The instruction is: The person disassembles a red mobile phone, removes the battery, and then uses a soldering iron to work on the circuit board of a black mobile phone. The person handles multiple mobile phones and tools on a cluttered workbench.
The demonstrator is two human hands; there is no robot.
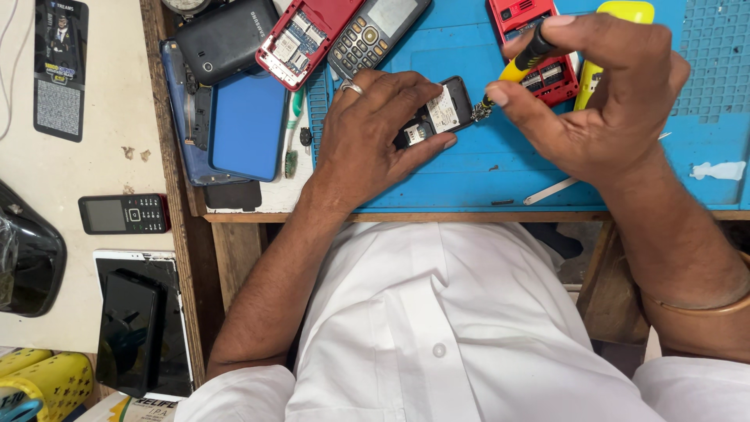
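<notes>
An opened small phone (pixel 437 116) lies on the blue mat (pixel 484 172), pinned by the left hand (pixel 367 133). The right hand (pixel 601 101) pinches a yellow-handled screwdriver (pixel 519 64) at its edge. Beyond the phone lie a red opened handset (pixel 301 39) and a keypad phone (pixel 371 35).

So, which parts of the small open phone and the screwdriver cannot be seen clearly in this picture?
- Small open phone, head view: its lower half is hidden under the left hand.
- Screwdriver, head view: most of the handle is covered by the right hand.
- Screwdriver tip, head view: too small and blurred to tell which screw it meets.
- Red phone, head view: partly behind the right hand's fingers.
</notes>
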